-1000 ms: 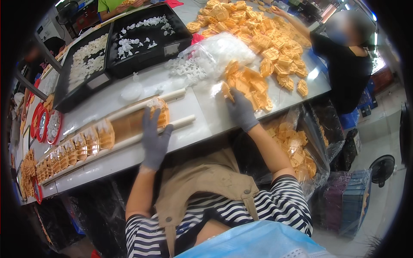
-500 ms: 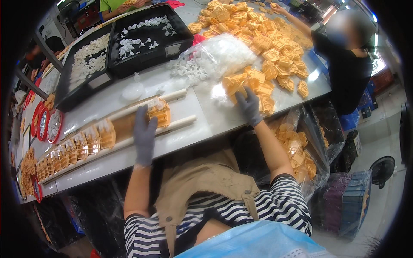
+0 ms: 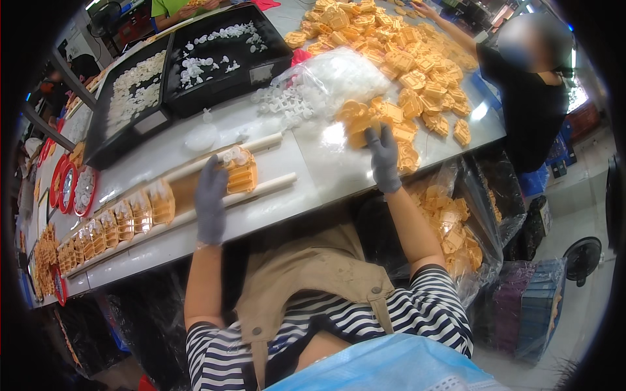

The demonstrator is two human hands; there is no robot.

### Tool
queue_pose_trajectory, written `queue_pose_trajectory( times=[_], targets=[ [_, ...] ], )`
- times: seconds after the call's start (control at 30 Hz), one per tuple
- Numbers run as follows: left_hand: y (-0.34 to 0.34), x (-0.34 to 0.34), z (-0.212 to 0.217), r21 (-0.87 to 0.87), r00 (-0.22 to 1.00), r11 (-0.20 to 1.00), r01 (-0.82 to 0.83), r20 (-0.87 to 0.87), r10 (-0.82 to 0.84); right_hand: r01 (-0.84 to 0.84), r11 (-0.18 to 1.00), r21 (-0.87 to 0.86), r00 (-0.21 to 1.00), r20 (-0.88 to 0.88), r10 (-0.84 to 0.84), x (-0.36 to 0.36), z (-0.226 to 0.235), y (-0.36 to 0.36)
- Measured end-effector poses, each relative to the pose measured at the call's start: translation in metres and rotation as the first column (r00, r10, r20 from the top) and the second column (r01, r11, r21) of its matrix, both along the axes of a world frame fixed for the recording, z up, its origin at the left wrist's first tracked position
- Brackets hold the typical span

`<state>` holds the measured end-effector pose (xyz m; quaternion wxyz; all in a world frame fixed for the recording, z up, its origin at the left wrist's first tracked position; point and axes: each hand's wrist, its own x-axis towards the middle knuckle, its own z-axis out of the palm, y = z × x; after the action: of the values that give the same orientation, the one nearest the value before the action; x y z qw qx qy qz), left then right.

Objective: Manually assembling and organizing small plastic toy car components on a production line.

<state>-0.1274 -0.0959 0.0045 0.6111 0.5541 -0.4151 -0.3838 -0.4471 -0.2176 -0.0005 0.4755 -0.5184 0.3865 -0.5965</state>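
My left hand [image 3: 210, 202], in a grey glove, lies across the two pale rails with its fingers stretched out. Just right of it, an orange plastic part [image 3: 242, 177] with a white piece on top sits between the rails; whether my fingers touch it I cannot tell. My right hand [image 3: 383, 156], also gloved, grips an orange plastic part [image 3: 357, 129] at the near edge of the big heap. Farther left between the rails stands a row of similar orange parts [image 3: 134, 215] with white pieces in them.
An orange heap [image 3: 424, 72] spreads over the far right of the table. A clear bag of white pieces [image 3: 345, 78] lies beside it. Black trays [image 3: 225, 52] hold small white pieces. At far right, a person in black [image 3: 531, 111] reaches into the heap. Bagged orange parts [image 3: 450, 228] hang below the table edge.
My left hand has shifted slightly left, away from the part between the rails. My right hand remains at the heap's edge, its fingers now more upright around the orange part.
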Motion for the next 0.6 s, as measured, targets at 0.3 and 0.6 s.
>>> queue_pose_trajectory(
  times=[0.3,0.6],
  targets=[
    [0.001,0.007,-0.008,-0.002,0.999,0.999,0.034,-0.014,-0.034,-0.189,0.934,0.303,0.980,0.001,0.198,0.025,0.014,0.027],
    [-0.005,0.021,-0.019,-0.069,0.933,0.992,0.104,-0.339,-0.121,-0.271,0.887,0.374,0.953,-0.025,0.301,0.054,0.006,0.035]
  ],
)
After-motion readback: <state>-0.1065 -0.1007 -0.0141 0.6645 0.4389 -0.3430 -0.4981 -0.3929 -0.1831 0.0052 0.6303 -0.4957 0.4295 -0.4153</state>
